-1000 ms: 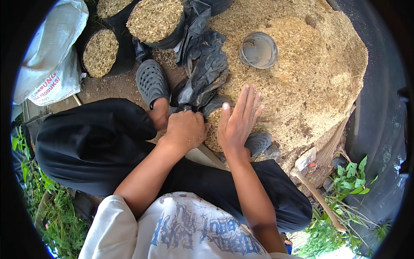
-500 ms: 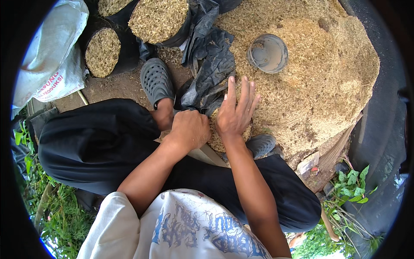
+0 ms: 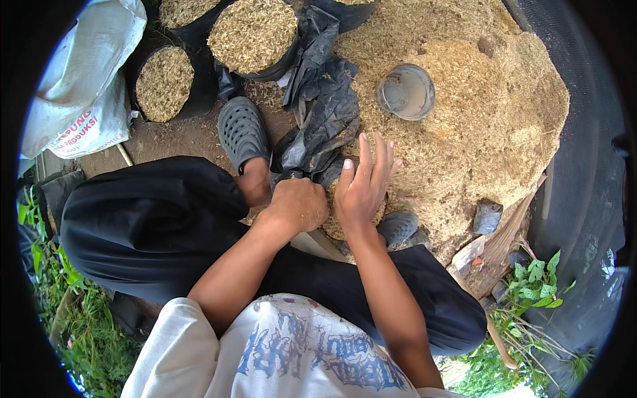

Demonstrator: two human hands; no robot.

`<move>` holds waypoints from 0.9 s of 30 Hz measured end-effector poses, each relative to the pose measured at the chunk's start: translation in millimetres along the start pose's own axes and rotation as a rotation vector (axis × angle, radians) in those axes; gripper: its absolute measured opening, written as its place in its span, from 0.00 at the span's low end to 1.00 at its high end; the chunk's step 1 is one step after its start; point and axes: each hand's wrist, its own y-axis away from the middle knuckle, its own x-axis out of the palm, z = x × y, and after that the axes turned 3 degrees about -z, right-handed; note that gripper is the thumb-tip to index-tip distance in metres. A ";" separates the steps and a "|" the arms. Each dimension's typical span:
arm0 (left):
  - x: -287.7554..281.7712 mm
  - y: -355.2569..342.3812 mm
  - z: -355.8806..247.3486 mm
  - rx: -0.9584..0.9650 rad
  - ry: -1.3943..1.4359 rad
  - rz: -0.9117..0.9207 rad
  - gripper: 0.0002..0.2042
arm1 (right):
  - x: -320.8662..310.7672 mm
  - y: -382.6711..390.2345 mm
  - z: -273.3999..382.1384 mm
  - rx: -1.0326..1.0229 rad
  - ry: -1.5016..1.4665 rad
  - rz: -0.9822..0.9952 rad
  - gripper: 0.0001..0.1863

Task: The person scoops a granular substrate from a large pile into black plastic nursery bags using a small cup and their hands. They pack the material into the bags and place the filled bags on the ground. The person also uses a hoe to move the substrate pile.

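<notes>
Between my legs stands a black plastic grow bag filled with husks (image 3: 337,229), only partly visible between my hands. My left hand (image 3: 300,204) is closed in a fist at the bag's left rim; its fingertips are hidden from above. On the right side of the same bag, my right hand (image 3: 361,192) is open, fingers stretched forward and thumb apart, with nothing in it. Crumpled black plastic (image 3: 318,126) lies just ahead of both hands. A clear, dusty tub (image 3: 406,93) sits tilted on the husk pile (image 3: 478,126) beyond my right hand.
Several filled black bags, including a large one (image 3: 253,36) and a smaller one (image 3: 164,85), stand at the far left. A white sack (image 3: 86,73) lies beside them. A small dark block (image 3: 488,217) rests at the pile's right edge. My grey clog (image 3: 244,129) is ahead.
The view has shifted slightly. My right thumb now shows apart from the fingers, while my left fist stays at the bag. The small dark block has appeared at the pile's right edge.
</notes>
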 end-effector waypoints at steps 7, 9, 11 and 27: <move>-0.1 -1.7 7.2 0.004 0.040 0.026 0.18 | 26.7 4.9 11.5 -0.038 0.153 -0.003 0.25; 2.3 -5.1 10.1 0.005 0.024 0.028 0.18 | 30.1 4.6 8.6 -0.065 0.158 -0.011 0.25; 5.2 -10.2 14.0 -0.003 0.049 0.027 0.18 | 32.8 3.5 5.8 -0.085 0.145 -0.035 0.25; 1.5 -3.7 5.0 0.015 -0.077 -0.037 0.18 | -24.9 1.0 3.7 0.052 -0.082 0.099 0.28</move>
